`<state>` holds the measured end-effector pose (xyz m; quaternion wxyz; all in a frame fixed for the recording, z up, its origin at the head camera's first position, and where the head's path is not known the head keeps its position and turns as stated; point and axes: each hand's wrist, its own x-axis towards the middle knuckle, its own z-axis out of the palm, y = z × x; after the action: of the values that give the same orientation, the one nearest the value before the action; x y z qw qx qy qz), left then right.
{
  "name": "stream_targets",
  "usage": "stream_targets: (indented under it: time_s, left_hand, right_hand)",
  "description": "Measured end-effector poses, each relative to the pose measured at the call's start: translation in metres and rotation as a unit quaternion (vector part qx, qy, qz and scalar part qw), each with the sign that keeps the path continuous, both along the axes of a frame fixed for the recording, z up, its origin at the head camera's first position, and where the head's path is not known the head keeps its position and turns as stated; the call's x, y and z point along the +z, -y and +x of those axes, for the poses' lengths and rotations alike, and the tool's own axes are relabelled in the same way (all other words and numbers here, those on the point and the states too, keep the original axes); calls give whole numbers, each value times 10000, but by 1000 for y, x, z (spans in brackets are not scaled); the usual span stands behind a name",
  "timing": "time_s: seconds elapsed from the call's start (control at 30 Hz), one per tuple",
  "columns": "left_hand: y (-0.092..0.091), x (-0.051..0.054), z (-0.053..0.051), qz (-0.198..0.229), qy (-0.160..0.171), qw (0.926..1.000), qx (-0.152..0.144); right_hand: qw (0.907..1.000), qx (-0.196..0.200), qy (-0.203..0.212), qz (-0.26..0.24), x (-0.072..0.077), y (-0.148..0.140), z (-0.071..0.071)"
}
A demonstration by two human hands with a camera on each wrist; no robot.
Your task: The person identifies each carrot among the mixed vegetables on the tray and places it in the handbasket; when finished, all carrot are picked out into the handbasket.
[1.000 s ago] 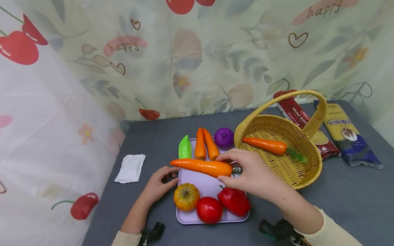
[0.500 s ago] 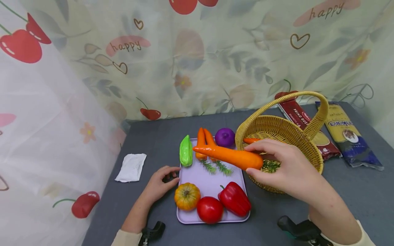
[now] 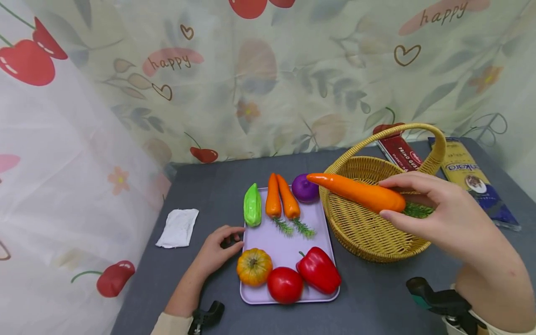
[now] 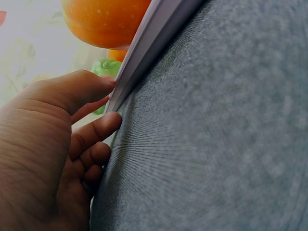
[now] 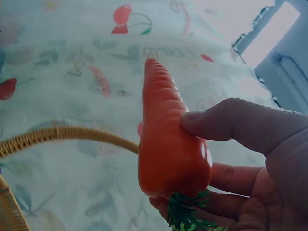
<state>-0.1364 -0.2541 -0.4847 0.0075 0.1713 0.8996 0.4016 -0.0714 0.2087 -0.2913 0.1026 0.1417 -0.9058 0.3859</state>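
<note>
The right hand (image 3: 454, 216) pinches one orange carrot (image 3: 356, 191) by its thick end, above the wicker basket (image 3: 356, 247), which stands at the far right corner of the lilac tray (image 3: 272, 244). The left hand (image 3: 218, 250), its fingers relaxed, touches the tray's left edge.

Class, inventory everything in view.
Table: one, grey, underneath
Backdrop: one, pale, behind
Tray: one, lilac, centre
Basket: one, yellow, right
Tray carrots: two, orange, far side
Held carrot: one, orange, above basket
Pod: one, green, tray's far left
Onion: one, purple, tray's far right
Tomato: one, red, tray's near edge
Pumpkin: one, golden, beside tomato
Pepper: one, red, beside tomato
Packets: two, red and yellow-blue, far right
Pouch: one, white, left
Devices: two, black, wrists
Left hand: one, bare, beside tray
Right hand: one, bare, gripping carrot
</note>
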Motion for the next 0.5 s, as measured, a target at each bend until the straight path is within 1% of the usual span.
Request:
stream_targets:
  time_s: [0.2,0.33,0.43,0.5]
  left_hand:
    - [0,0,0,20,6,10000,-13]
    - [0,0,0,25,-14,10000,-19]
    - [0,0,0,13,7,10000,-6]
    - [0,0,0,3,39,10000,1]
  right_hand:
    - [9991,-381,153,102,-2,-23,2]
    - [9983,-561,2,124,-4,-36,4]
    - [9976,-689,-114,35,-6,-46,3]
    - [9968,-782,-121,-61,-9,-52,1]
